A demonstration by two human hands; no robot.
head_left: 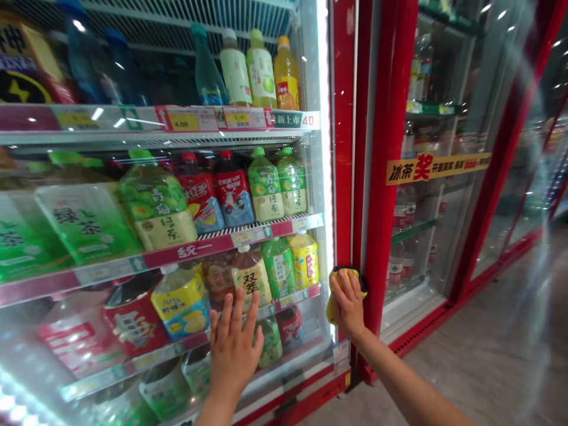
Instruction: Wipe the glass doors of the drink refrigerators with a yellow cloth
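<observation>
Two hands up at the drinks fridge: my left (235,340), holding nothing, fingers spread before the bottles, and my right (348,296), fingers flattened over the yellow cloth (333,305) against the red frame (345,195)

Left hand: the left hand (234,346), lower centre of the frame, fingers spread, before the lower shelves; contact with the glass cannot be told.
Right hand: the right hand (349,305), right of centre, fingers laid over a yellow cloth (331,309) with a black edge, against the red frame (344,177).
Fridge: rows of bottles, green (265,189) and red (234,192) at mid-height, an orange bottle (287,77) near the top centre.
Sticker: yellow sticker (408,170), right of the frame, across the neighbouring door.
Floor: grey floor (488,319), lower right.
</observation>
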